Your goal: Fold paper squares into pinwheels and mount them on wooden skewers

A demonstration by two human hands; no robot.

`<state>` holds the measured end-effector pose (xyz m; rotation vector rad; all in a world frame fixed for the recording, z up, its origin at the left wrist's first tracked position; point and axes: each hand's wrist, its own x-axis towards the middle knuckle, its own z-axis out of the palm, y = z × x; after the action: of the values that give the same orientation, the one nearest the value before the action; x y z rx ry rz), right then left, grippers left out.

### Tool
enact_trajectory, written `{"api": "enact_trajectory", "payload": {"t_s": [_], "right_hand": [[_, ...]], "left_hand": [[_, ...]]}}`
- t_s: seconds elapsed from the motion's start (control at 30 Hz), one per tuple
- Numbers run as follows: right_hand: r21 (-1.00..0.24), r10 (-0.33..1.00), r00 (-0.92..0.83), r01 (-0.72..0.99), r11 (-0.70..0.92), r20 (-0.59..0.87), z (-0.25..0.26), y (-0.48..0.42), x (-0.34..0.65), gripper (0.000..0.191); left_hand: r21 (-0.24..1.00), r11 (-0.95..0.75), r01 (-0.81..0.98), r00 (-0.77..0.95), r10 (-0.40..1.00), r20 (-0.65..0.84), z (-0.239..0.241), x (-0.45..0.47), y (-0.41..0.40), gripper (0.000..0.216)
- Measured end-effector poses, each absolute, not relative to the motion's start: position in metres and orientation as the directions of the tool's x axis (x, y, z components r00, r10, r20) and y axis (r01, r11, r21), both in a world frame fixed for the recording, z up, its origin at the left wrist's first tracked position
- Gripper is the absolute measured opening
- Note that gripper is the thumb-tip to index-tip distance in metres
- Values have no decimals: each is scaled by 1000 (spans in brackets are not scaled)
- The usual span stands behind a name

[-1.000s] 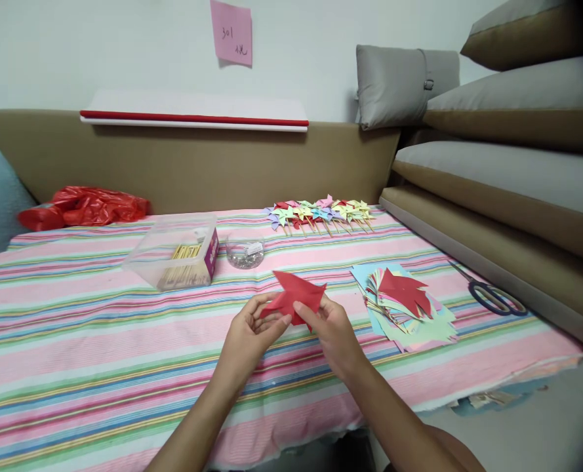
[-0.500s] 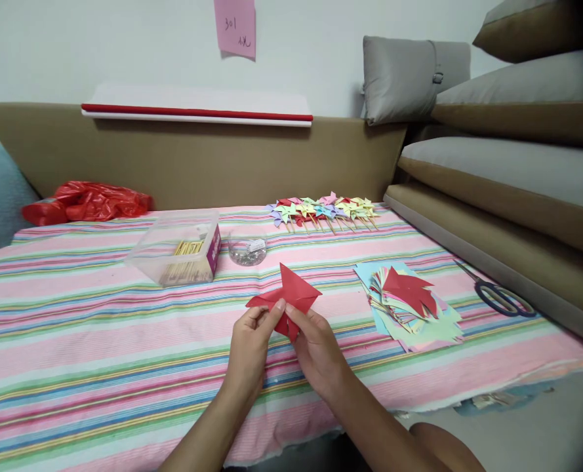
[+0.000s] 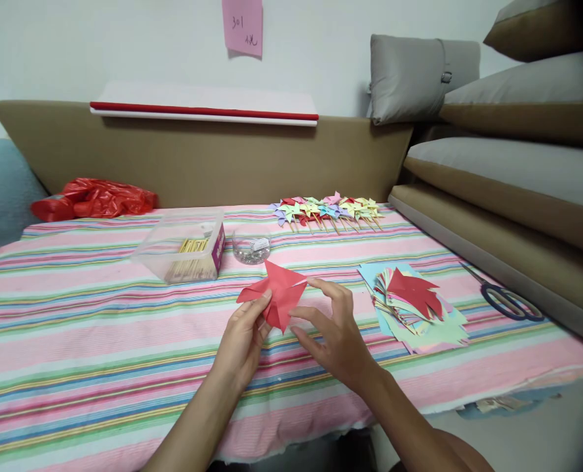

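A cut red paper square is held a little above the striped tablecloth, near the middle of the table. My left hand pinches its lower left part between thumb and fingers. My right hand pinches a flap tip at the paper's right edge, its other fingers spread. To the right lies a fanned stack of coloured paper squares with a red one on top.
A clear plastic box of wooden sticks and a small clear dish of pins stand behind the hands. Finished paper pinwheels lie in a row at the back. Scissors rest at the right edge. A red plastic bag sits back left.
The red paper has turned and moved slightly left. My right hand has let go of its lower middle and now pulls a flap tip at its right edge.
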<state>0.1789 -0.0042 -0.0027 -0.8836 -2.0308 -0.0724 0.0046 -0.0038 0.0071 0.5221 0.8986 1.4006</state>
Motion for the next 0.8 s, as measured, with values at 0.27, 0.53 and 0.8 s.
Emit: {"api": "enact_trajectory", "payload": {"t_s": [0.27, 0.53, 0.8], "right_hand": [[-401, 609, -265, 551, 732, 748, -1, -2, 175, 10], [-772, 846, -61, 379, 511, 530, 2, -6, 168, 6], [-915, 938, 58, 249, 317, 341, 1, -5, 161, 12]], "left_hand": [[785, 180, -593, -11, 973, -231, 9, 7, -6, 19], [804, 216, -555, 10, 967, -253, 10, 8, -9, 19], [831, 208, -516, 48, 976, -214, 8, 13, -11, 19]]}}
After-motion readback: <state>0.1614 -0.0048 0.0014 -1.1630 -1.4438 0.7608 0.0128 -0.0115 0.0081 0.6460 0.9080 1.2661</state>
